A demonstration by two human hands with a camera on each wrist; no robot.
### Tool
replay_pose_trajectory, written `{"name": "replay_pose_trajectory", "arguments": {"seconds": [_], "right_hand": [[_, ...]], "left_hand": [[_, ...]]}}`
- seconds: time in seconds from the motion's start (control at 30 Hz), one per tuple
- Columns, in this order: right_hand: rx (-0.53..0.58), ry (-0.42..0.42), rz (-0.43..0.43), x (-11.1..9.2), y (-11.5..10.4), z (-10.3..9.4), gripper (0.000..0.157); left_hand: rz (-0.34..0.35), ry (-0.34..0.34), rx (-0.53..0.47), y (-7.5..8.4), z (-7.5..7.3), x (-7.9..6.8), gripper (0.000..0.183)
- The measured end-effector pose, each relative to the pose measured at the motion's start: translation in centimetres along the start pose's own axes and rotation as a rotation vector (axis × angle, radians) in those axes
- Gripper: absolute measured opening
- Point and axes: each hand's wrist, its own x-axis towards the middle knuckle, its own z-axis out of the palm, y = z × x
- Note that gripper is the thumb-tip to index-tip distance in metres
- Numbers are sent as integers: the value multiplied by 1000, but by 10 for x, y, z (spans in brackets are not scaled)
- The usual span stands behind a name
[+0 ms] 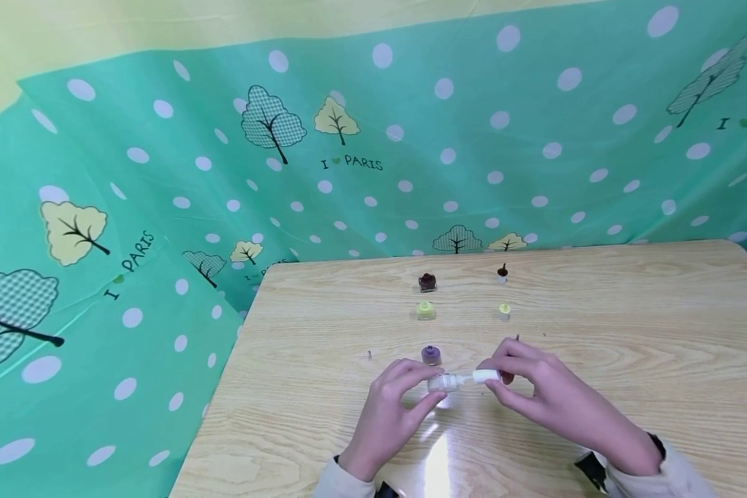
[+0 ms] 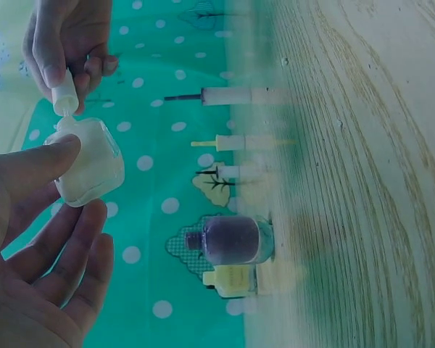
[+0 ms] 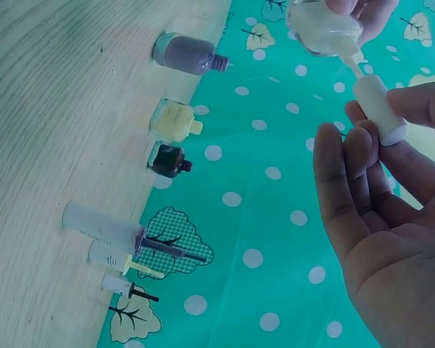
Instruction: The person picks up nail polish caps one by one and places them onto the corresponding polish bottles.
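Note:
My left hand (image 1: 391,413) pinches a clear nail polish bottle (image 2: 94,170) of white polish between thumb and fingers, tilted on its side above the wooden table. In my right hand (image 1: 544,387), thumb and fingertips grip its white brush cap (image 3: 379,109). The cap is apart from the bottle, and the pale brush stem spans the gap to the bottle's neck, as the right wrist view shows. Just beyond the left fingers stands an uncapped purple nail polish bottle (image 1: 431,355). The right hand mostly hides an upturned purple-stemmed cap (image 3: 105,226) in the head view.
Behind the purple bottle, an uncapped yellow bottle (image 1: 425,310) and a dark bottle (image 1: 427,282) stand in line. To their right are upturned brush caps, one yellow (image 1: 504,312), one dark (image 1: 502,274). A green dotted cloth (image 1: 411,138) hangs along the table's far and left edges.

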Motion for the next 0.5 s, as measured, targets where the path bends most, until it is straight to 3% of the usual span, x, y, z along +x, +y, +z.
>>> {"name": "replay_pose_trajectory", "arguments": {"seconds": [0.23,0.5], "right_hand": [[19,-13,4,1,-2,1,20],[18,-63,25,2,-2,5,14]], "left_hand": [[-23,-22,4,3,-1,0,29],[27,-10,24,3,1,0,29]]}}
